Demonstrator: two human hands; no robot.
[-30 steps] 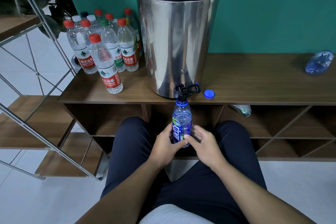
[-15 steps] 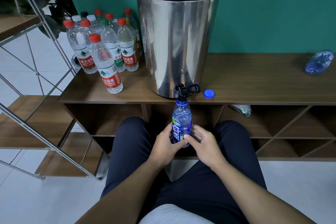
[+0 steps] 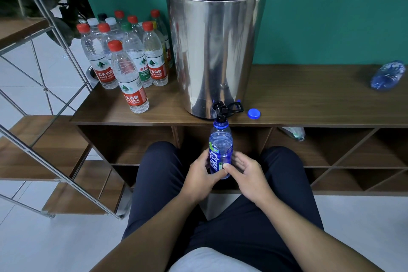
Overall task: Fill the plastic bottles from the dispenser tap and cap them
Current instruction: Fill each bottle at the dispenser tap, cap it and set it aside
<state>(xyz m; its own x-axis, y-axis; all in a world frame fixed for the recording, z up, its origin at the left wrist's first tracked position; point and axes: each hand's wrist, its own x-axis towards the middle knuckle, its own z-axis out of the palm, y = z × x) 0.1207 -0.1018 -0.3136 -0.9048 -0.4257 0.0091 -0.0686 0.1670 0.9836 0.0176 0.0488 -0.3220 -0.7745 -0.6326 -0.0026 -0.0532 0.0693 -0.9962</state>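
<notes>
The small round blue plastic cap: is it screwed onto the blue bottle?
No, the small round blue plastic cap lies on the wooden shelf top, beside the dispenser.

**What the view hides**

The dispenser [image 3: 215,51] loses its top at the upper edge. Rear bottles [image 3: 123,26] in the cluster stand half-hidden behind the front ones, labels unreadable. The blue bottle [image 3: 220,150] has its base covered by the left hand [image 3: 199,175] and right hand [image 3: 247,174]; its water level cannot be told.
</notes>
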